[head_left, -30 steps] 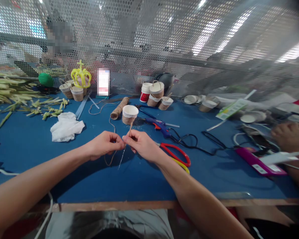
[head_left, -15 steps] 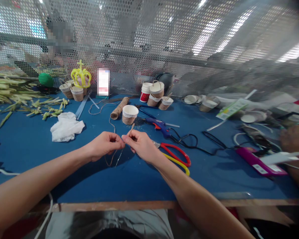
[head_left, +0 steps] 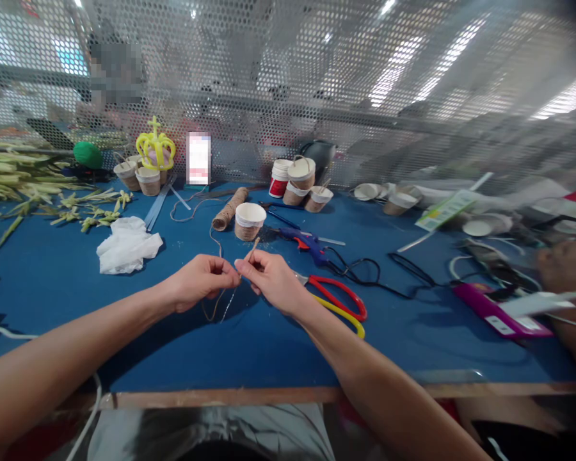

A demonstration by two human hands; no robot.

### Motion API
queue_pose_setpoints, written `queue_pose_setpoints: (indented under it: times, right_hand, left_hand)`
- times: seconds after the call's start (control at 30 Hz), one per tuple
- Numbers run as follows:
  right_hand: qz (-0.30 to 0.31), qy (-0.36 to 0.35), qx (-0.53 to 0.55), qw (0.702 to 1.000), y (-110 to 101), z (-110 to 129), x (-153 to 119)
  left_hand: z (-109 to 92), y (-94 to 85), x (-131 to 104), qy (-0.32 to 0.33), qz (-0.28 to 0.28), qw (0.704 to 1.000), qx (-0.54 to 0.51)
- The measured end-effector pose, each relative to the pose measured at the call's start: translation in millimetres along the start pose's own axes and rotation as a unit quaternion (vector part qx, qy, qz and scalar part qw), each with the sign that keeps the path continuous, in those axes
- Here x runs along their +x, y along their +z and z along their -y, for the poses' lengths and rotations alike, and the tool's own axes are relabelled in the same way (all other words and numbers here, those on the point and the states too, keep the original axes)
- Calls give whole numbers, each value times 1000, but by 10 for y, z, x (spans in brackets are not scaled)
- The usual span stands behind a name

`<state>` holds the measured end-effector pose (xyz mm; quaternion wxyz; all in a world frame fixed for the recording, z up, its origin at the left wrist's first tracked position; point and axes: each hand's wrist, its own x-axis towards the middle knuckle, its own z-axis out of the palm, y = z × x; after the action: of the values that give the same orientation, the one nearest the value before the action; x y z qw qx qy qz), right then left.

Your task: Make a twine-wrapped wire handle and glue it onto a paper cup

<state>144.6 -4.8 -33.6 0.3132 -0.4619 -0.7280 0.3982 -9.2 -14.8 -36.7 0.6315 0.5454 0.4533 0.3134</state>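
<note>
My left hand [head_left: 205, 279] and my right hand [head_left: 271, 276] meet above the blue table, fingertips pinched together on brown twine [head_left: 255, 243]. A short end sticks up past my right fingers. A loop of the twine and a thin shiny strand hang below the hands. From the left side the twine runs back to a twine roll [head_left: 230, 209] lying on the table. Just beyond my hands stands a small twine-wrapped cup [head_left: 250, 225] with a white rim. Scissors [head_left: 340, 296] with red and yellow handles lie partly behind my right wrist.
A blue glue gun [head_left: 307, 244] with a black cord lies right of the cup. White tissue [head_left: 128, 246] is at left, near plant strips [head_left: 24, 173]. More cups [head_left: 301, 174] stand at the back by a perforated metal screen. Another person's hand [head_left: 567, 275] is at far right.
Almost nothing differs. Both hands keep their pinch on the twine in nearly the same place, and the view has shifted very slightly.
</note>
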Motion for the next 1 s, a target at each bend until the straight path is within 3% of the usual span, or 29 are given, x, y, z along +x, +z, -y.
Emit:
queue_pose_setpoints:
  times: [0.53, 0.83, 1.0]
  right_hand:
    - [-14, 2, -9, 1000, -7, 22, -8]
    - [44, -11, 157, 987, -22, -34, 27]
    - [23, -15, 101, 995, -34, -65, 36]
  left_hand:
    - [-38, -6, -23, 48, -21, 994, 100]
    - [-44, -21, -12, 5, 34, 999, -36]
    - [-60, -49, -3, 38, 16, 998, 51]
